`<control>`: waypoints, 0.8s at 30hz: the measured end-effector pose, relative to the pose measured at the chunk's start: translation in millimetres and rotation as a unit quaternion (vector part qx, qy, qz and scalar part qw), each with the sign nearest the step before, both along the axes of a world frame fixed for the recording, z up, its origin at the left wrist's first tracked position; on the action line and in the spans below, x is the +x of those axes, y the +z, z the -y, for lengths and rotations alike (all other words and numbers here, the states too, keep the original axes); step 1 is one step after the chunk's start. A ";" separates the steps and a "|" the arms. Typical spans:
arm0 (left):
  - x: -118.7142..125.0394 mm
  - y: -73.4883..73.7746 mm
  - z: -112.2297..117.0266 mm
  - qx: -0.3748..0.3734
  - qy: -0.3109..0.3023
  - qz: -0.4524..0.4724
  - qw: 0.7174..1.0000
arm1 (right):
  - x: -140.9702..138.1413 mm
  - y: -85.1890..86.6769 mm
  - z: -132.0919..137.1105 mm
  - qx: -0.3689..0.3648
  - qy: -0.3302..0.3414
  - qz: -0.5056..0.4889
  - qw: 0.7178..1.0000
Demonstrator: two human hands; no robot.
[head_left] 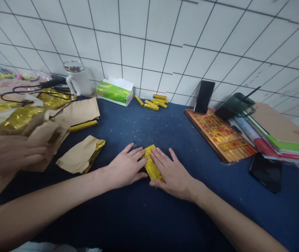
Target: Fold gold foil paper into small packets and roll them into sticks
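A sheet of gold foil paper (151, 168) lies on the dark blue table in front of me, partly covered by my hands. My left hand (127, 164) rests at its left edge, fingers stretched out. On its right side, my right hand (171, 171) lies flat with the fingers spread. Left of my hands is a small stack of foil paper (77, 155), brown side up with gold showing at its edge. A rolled gold tube (83, 126) lies behind that stack.
Another person's hand (13, 155) touches crumpled brown and gold paper at left. Several gold rolls (156, 103) lie by the wall, near a tissue pack (115, 91) and white mug (78, 78). At right are a propped phone (204, 97), a red-gold packet (221, 134) and folders (283, 126).
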State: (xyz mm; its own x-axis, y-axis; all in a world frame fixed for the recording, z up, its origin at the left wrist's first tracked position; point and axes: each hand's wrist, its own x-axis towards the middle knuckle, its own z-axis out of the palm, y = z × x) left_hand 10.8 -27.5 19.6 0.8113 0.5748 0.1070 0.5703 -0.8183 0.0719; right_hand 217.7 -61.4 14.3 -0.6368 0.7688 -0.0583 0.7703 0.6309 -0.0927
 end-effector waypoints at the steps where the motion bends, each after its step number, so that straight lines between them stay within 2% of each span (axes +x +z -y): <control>1: 0.0 0.0 0.0 -0.001 0.001 0.000 1.000 | 0.3 -1.0 0.2 0.003 0.001 -0.001 1.000; 12: 0.2 1.7 -0.1 -0.016 0.000 -0.010 1.000 | -3.3 2.2 3.6 -0.014 -0.012 -0.005 1.000; 18: -0.5 1.8 -0.5 -0.017 -0.001 -0.006 1.000 | -4.1 0.8 4.8 0.000 0.015 0.006 1.000; 24: -1.5 -1.9 -0.3 -0.012 -0.001 0.003 1.000 | -4.4 -0.2 5.4 -0.005 0.010 0.009 1.000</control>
